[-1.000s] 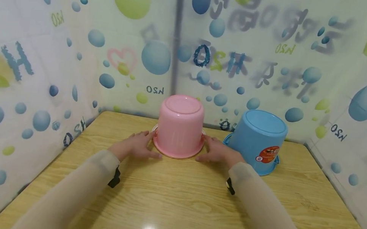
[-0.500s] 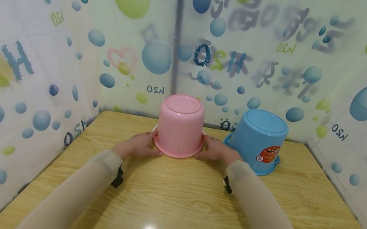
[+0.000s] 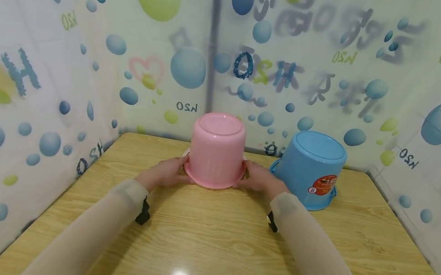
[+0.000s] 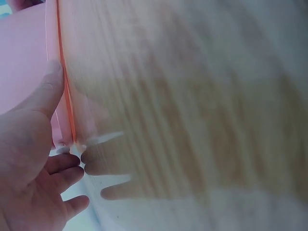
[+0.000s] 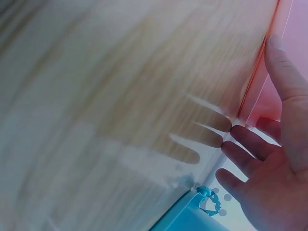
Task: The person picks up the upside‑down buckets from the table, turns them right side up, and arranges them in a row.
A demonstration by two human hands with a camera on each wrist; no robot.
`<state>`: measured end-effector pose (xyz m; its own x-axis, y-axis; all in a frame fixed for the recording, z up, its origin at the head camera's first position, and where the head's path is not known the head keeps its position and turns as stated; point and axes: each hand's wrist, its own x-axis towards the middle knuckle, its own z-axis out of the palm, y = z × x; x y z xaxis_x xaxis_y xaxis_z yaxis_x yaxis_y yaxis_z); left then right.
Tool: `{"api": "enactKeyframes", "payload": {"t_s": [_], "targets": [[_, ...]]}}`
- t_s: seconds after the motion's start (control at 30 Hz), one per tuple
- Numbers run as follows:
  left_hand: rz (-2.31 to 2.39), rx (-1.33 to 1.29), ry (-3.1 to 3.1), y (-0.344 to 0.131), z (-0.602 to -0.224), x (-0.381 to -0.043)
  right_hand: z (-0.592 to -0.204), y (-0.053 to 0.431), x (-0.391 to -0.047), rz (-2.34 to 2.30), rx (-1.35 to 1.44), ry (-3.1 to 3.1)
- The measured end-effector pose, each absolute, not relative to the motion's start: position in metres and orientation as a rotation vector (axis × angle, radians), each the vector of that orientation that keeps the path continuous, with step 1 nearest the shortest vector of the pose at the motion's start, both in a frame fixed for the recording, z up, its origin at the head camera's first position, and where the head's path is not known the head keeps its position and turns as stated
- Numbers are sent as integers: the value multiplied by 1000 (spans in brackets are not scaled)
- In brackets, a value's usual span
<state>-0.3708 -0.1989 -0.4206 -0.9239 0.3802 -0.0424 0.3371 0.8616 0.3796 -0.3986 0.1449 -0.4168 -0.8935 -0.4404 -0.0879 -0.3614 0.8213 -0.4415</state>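
A pink plastic bucket (image 3: 216, 153) stands upside down near the back of the wooden table, its wide rim down. My left hand (image 3: 167, 172) grips the rim from the left, the thumb in front and the other fingers round the side. From the right, my right hand (image 3: 257, 178) holds the opposite side of the rim in the same way. In the left wrist view, the left thumb (image 4: 50, 86) lies along the pink rim. The right wrist view has the right thumb (image 5: 281, 67) against the rim, the other fingers spread beside its edge.
A blue bucket (image 3: 312, 167) with a red label is upside down just right of my right hand, its handle (image 3: 274, 166) beside it. Behind the wooden table (image 3: 207, 246) and at both sides hang pale curtains (image 3: 193, 24) printed with blue and green bubbles.
Both hands have closed in on the pink bucket; their thumbs have moved inward to its rim. Both buckets stand where they were.
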Motion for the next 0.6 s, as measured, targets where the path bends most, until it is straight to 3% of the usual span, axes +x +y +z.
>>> {"api": "enactKeyframes", "payload": {"t_s": [0.6], "targets": [[770, 677, 2913, -206, -428, -375, -419, 147, -402, -724, -565, 2800]]}}
